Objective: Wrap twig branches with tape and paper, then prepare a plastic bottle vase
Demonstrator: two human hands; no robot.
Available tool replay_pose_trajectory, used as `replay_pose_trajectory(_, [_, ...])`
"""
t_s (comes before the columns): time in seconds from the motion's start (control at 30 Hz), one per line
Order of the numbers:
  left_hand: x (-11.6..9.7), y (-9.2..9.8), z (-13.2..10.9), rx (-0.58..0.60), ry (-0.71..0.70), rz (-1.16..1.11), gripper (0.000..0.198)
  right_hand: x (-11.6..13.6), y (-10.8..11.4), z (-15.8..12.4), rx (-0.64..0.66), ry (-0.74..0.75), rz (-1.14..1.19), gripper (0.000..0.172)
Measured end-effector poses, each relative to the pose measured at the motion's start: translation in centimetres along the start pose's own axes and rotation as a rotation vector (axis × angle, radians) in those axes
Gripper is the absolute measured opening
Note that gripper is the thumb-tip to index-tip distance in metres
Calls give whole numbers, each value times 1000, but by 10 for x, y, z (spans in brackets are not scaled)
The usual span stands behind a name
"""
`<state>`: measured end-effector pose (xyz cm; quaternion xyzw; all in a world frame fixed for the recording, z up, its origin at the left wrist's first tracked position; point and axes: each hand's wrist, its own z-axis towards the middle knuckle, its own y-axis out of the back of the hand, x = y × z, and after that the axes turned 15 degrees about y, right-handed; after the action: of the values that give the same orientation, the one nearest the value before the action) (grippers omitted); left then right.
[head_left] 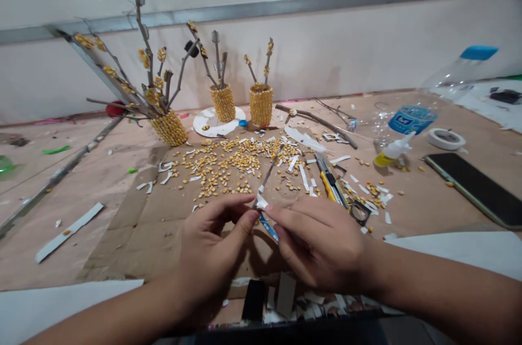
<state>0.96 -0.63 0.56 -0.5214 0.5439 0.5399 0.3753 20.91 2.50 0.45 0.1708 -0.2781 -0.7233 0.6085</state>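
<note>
My left hand [212, 250] and my right hand [316, 241] meet low in the middle of the view. Both pinch the near end of a thin brown twig [269, 171] that points away over the table. A small piece of white tape or paper [261, 202] is wrapped at the pinched end. A blue-and-white strip [269, 228] hangs below my fingers. Loose corn kernels [228, 162] lie scattered just beyond the hands on brown cardboard [155, 225].
Three corn-covered pots with decorated twigs [169, 127] [223, 103] [261, 104] stand at the back. A yellow utility knife [331, 182], glue bottle [393, 150], plastic water bottle [432, 100], tape roll [446, 139] and phone [475, 187] lie right. White paper strips [69, 230] litter the table.
</note>
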Motion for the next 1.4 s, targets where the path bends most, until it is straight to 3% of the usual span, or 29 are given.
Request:
replay_pose_trajectory(0.2, [8, 5, 4, 15, -96, 123, 23, 3, 9, 3, 18, -18, -16, 24])
replay_pose_trajectory(0.63, [4, 3, 0, -44, -77, 145, 19, -3, -2, -2, 65, 61, 38, 26])
replay_pose_trajectory(0.83, [-3, -2, 0, 73, 71, -106, 27, -8, -3, -7, 127, 37, 26, 25])
replay_pose_trajectory(1.0, [-5, 1, 3, 198, 176, -279, 39, -12, -6, -10, 73, 58, -6, 29])
replay_pose_trajectory(1.3, [-6, 2, 19, 449, 345, -422, 45, -19, -10, -12, 76, 78, 24, 27])
replay_pose_trajectory(1.4, [-5, 2, 21, 465, 377, -389, 44, -21, -11, -13, 79, 74, 12, 27])
